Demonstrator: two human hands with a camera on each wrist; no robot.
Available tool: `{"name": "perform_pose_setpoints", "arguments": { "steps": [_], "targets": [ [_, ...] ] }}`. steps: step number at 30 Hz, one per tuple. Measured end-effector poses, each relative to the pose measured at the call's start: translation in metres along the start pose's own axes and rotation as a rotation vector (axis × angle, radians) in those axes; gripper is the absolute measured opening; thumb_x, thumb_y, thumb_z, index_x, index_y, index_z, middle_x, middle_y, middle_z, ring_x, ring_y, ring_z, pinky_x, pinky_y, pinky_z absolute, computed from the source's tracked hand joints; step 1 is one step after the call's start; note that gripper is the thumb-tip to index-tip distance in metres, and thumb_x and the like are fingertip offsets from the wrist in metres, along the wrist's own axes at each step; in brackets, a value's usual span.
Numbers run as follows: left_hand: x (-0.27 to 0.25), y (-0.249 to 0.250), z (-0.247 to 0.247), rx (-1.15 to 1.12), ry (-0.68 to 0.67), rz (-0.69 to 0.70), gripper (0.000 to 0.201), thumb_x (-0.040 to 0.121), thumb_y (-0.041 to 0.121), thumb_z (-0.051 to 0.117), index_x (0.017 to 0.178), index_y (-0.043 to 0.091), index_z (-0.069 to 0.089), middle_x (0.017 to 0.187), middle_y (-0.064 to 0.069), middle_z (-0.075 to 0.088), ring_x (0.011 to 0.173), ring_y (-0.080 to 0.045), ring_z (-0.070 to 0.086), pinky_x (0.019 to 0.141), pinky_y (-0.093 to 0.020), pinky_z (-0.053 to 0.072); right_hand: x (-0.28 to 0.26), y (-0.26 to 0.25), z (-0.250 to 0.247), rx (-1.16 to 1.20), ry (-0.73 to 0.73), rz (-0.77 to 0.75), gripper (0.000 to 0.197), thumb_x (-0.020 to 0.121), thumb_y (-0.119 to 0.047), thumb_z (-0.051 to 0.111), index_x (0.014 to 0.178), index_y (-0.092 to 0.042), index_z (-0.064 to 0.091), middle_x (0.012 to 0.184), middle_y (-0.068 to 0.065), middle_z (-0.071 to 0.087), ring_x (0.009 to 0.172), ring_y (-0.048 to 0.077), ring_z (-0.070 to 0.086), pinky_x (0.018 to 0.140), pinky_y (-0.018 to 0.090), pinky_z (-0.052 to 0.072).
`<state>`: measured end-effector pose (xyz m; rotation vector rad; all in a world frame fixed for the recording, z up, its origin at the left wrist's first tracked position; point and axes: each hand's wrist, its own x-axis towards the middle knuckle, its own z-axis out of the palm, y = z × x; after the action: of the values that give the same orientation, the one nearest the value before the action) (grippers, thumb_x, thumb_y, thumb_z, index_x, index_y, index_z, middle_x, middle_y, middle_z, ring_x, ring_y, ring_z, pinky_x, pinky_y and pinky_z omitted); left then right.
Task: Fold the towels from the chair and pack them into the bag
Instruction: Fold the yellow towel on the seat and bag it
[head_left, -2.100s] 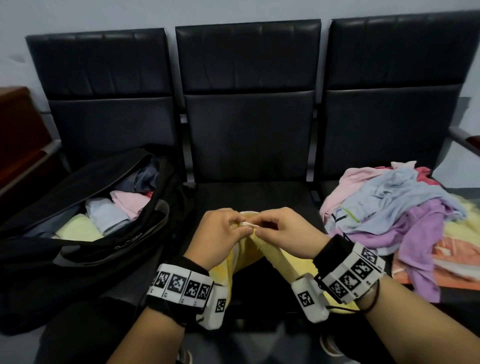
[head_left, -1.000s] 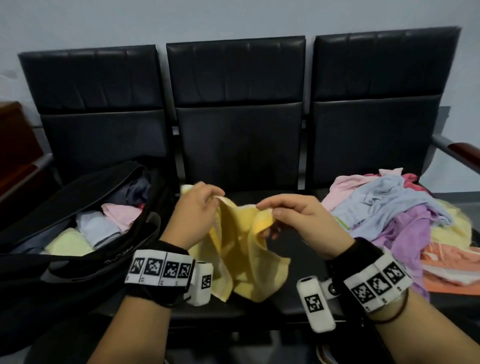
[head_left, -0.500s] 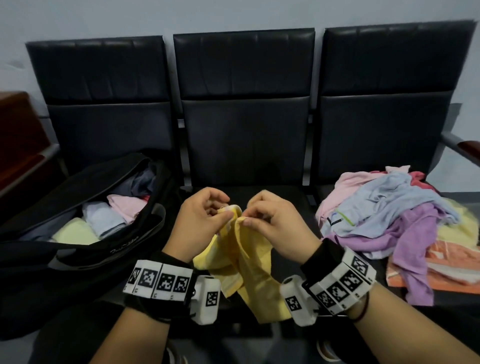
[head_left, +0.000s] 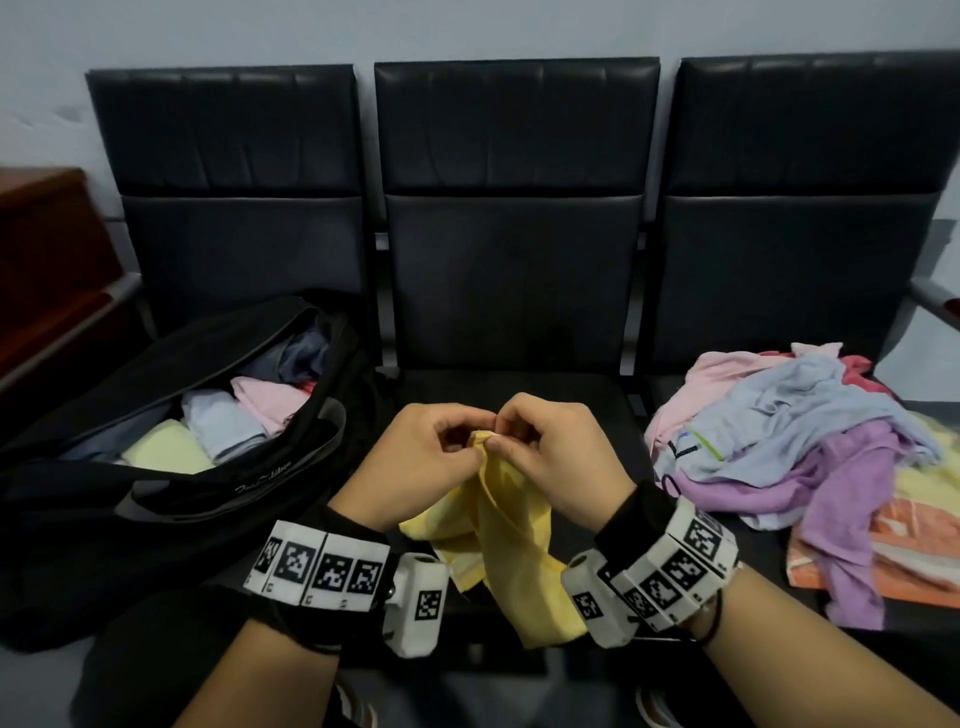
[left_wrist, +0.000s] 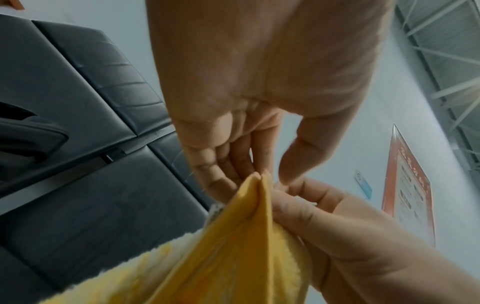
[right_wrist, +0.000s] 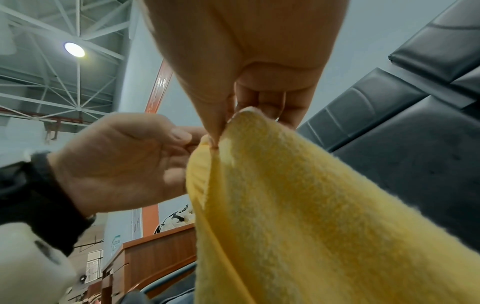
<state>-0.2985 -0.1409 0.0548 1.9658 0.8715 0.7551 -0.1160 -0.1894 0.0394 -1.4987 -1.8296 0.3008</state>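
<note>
Far left, on the left seat: an open black bag (head_left: 156, 483) with folded towels (head_left: 223, 426) packed inside, pale yellow, pale blue and pink. Right of it, over the near edge of the middle seat (head_left: 519, 395): the left hand (head_left: 415, 462), raised, palm turned inward, thumb and forefinger pinched on the top corner of a yellow towel (head_left: 514, 545), remaining fingers curled in behind. Seen from the left wrist: thumb tip and fingertips (left_wrist: 221, 179) meeting at the peak of the cloth. Directly beside it, knuckles nearly touching: the right hand (head_left: 561, 457), likewise raised and turned inward, thumb and forefinger pinched on the same top edge; in the right wrist view, thumb pressed against the hem right at the corner. Both wrists banded with black straps and white marker blocks (head_left: 317, 566). Yellow towel gathered at one high point between the two hands, long axis roughly vertical, draped down and slightly rightward toward the near seat edge, folds loose, lower end hanging between the forearms. Far right, on the right seat: a loose heap of unfolded towels (head_left: 810, 457), pink, pale blue, purple, yellow and orange, well apart from the hands.
</note>
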Motion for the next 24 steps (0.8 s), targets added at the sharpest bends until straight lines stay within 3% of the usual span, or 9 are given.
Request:
{"name": "perform_pose_setpoints", "arguments": {
  "steps": [6,10,11,14,17,19,21,24],
  "targets": [
    [0.003,-0.003,0.005,0.108,0.125,0.016,0.022,0.088,0.015,0.073,0.108,0.025,0.077,0.095,0.014,0.075,0.093,0.003,0.068,0.082,-0.019,0.055,0.000,0.003,-0.005,0.126,-0.055,-0.018,0.006,0.091,-0.034,0.068,0.096,-0.037,0.066,0.083,-0.018,0.064,0.084,-0.001,0.062,0.070,0.014,0.049],
    [0.004,-0.007,0.001,0.153,0.268,0.055,0.025,0.086,0.009,0.070,0.101,0.028,0.076,0.094,0.018,0.073,0.092,0.005,0.066,0.081,-0.013,0.052,-0.004,0.032,-0.008,0.030,-0.288,0.021,0.009,0.084,-0.040,0.072,0.085,-0.043,0.064,0.078,-0.019,0.061,0.081,0.001,0.058,0.071,0.017,0.044],
    [0.005,-0.007,0.000,0.135,0.316,0.055,0.027,0.085,0.007,0.069,0.098,0.029,0.076,0.092,0.017,0.073,0.090,0.004,0.067,0.079,-0.013,0.051,-0.005,0.043,-0.007,0.014,-0.369,0.048,0.010,0.082,-0.041,0.074,0.078,-0.040,0.064,0.076,-0.019,0.061,0.078,0.002,0.057,0.069,0.016,0.041],
    [0.007,-0.006,-0.007,0.071,0.496,0.070,0.031,0.081,0.002,0.067,0.094,0.029,0.075,0.088,0.014,0.073,0.084,0.002,0.067,0.074,-0.012,0.050,-0.013,0.074,0.003,-0.103,-0.496,0.126,0.025,0.076,-0.039,0.078,0.070,-0.018,0.066,0.067,-0.002,0.061,0.072,0.012,0.057,0.066,0.024,0.044],
    [0.005,-0.006,-0.017,0.053,0.596,0.108,0.033,0.080,0.000,0.066,0.093,0.030,0.073,0.087,0.013,0.072,0.082,0.001,0.067,0.072,-0.011,0.049,-0.020,0.097,0.007,-0.220,-0.511,0.159,0.030,0.072,-0.044,0.079,0.062,-0.024,0.059,0.060,-0.009,0.052,0.075,0.011,0.052,0.063,0.019,0.036],
    [0.003,-0.006,-0.027,0.052,0.647,0.111,0.033,0.081,0.001,0.065,0.093,0.031,0.073,0.087,0.012,0.072,0.082,-0.001,0.067,0.073,-0.014,0.050,-0.024,0.104,0.005,-0.308,-0.517,0.102,0.034,0.074,-0.049,0.076,0.061,-0.029,0.052,0.065,-0.014,0.050,0.082,0.010,0.046,0.068,0.025,0.037],
    [0.001,-0.005,-0.040,0.053,0.709,0.118,0.031,0.082,0.003,0.064,0.093,0.031,0.073,0.086,0.013,0.072,0.080,-0.002,0.066,0.073,-0.016,0.050,-0.024,0.107,-0.002,-0.411,-0.491,0.001,0.025,0.079,-0.051,0.072,0.071,-0.028,0.063,0.078,-0.013,0.057,0.091,0.014,0.050,0.078,0.032,0.044],
    [0.000,-0.003,-0.062,0.083,0.784,0.140,0.026,0.081,0.009,0.061,0.094,0.027,0.074,0.084,0.013,0.071,0.074,0.000,0.063,0.070,-0.014,0.048,-0.018,0.107,-0.021,-0.552,-0.448,-0.037,0.029,0.085,-0.048,0.066,0.088,-0.020,0.074,0.107,-0.005,0.065,0.111,0.019,0.052,0.091,0.037,0.046]
  ]
}}
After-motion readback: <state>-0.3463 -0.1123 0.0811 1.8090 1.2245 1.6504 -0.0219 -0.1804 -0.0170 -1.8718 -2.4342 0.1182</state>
